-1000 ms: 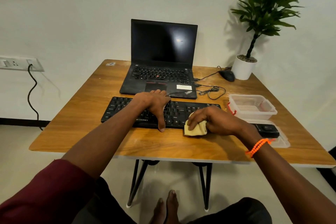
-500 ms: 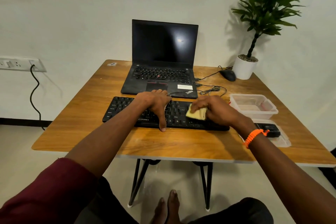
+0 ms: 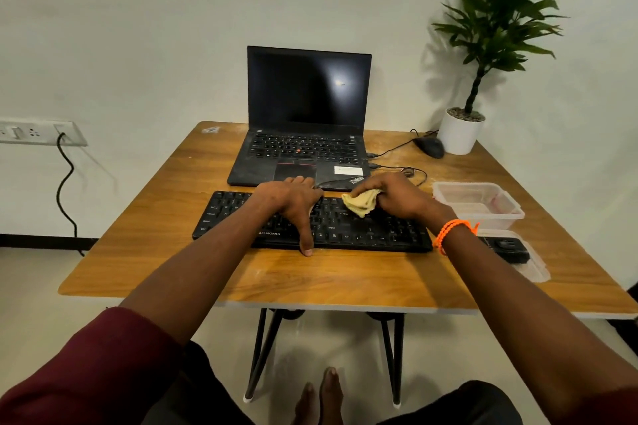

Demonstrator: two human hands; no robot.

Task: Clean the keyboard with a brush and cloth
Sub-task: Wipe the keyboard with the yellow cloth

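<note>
A black keyboard [image 3: 348, 228] lies on the wooden table [image 3: 310, 279] in front of the laptop. My left hand [image 3: 293, 200] rests flat across its middle, the thumb hooked over the front edge. My right hand [image 3: 397, 197] grips a bunched yellow cloth [image 3: 360, 203] and presses it on the keys near the keyboard's far edge, right of centre. An orange band circles my right wrist. A brush is nowhere in view.
A black laptop [image 3: 303, 148] stands open behind the keyboard with cables [image 3: 397, 167] at its right. A clear plastic container [image 3: 478, 203] and its lid with a black device [image 3: 507, 248] lie to the right. A mouse [image 3: 429, 147] and potted plant [image 3: 461, 133] fill the far right corner.
My right hand carried the cloth from the table's front edge up onto the keys and on toward the keyboard's far edge. My left hand stayed in place on the keyboard.
</note>
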